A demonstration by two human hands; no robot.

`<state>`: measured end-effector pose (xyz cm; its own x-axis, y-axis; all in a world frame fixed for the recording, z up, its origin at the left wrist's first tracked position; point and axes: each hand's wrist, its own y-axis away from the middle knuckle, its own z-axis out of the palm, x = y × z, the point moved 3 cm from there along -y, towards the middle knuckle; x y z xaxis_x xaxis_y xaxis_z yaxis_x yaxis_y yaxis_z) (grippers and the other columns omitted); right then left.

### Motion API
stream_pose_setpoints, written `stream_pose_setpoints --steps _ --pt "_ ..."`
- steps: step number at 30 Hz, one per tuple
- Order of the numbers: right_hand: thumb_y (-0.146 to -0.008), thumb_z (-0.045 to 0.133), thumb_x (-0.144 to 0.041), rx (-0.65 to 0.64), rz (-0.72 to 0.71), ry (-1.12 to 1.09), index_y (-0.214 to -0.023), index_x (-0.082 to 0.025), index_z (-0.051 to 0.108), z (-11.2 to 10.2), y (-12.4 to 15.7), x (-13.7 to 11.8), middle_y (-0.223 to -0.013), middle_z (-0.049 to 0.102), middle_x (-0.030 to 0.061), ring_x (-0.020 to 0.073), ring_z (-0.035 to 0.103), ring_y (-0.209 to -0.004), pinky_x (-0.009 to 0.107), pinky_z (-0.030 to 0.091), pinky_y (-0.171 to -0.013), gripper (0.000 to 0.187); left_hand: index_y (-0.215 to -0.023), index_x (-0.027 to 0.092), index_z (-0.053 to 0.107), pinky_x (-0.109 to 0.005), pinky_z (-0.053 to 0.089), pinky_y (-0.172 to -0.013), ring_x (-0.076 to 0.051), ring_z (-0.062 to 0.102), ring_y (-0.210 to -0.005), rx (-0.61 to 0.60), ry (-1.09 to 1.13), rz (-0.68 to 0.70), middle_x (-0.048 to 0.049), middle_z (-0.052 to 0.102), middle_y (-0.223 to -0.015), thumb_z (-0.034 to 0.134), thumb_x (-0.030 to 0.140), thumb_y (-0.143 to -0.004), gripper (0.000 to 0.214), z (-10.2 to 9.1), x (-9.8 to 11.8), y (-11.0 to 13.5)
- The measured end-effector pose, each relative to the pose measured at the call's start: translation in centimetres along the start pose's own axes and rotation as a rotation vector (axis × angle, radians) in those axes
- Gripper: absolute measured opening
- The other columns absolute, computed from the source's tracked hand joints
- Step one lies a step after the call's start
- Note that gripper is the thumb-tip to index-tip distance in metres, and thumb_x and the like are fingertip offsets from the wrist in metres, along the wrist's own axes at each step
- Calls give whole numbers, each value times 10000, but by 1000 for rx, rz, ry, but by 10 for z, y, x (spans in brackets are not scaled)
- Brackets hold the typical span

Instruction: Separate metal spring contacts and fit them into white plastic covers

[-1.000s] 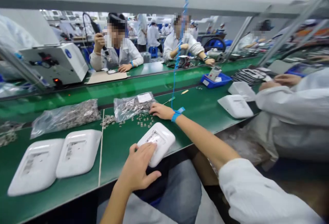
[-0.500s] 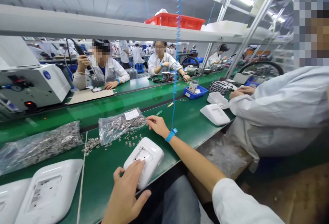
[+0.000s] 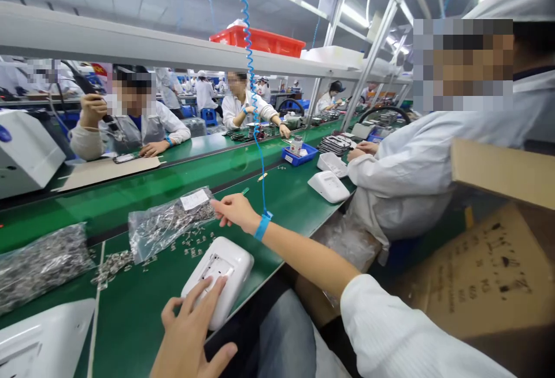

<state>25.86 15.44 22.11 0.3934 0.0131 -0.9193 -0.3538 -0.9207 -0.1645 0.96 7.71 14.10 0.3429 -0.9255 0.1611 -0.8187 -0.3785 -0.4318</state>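
Smooth green bench (image 3: 277, 196); glossy rounded white housing (image 3: 233, 271), crinkled clear bag (image 3: 160, 226).

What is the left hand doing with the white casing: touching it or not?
Touching: the head view shows the left hand with its fingers resting on the white casing.

The left hand (image 3: 187, 332), its wrist cut off by the bottom edge, hides part of the white housing (image 3: 232, 268), anything in the right hand (image 3: 236, 211) is too small to tell, the bag label (image 3: 194, 199) is unreadable, and the second housing (image 3: 52, 340) runs past the left edge.
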Motion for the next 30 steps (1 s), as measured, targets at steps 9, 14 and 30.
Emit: stream_pose_setpoints --steps 9,14,30 --pt "-765 642 -56 -150 -102 303 -841 -149 727 0 8 -30 -624 669 -10 142 684 -691 219 507 -672 148 -1617 338 220 -440 310 -961 -384 580 -1296 10 -5 16 -116 496 -1563 575 598 -896 845 3 -6 1" --pt "-794 536 64 -339 -245 397 -1142 -155 671 14 27 -44 -780 702 -9 127 685 -841 213 495 -795 433 -1619 346 200 -448 299 -982 -374 544 -1346 2 -27 25 -95 495 -1568 558 580 -912 826 5 -7 2" --pt "-999 445 -148 -657 -839 1182 -1275 -202 566 36 66 -52 -1081 707 31 163 636 -784 277 340 -545 306 -1609 311 235 -459 273 -991 -373 513 -1362 18 22 14 -121 530 -1535 571 577 -909 821 7 -6 2"
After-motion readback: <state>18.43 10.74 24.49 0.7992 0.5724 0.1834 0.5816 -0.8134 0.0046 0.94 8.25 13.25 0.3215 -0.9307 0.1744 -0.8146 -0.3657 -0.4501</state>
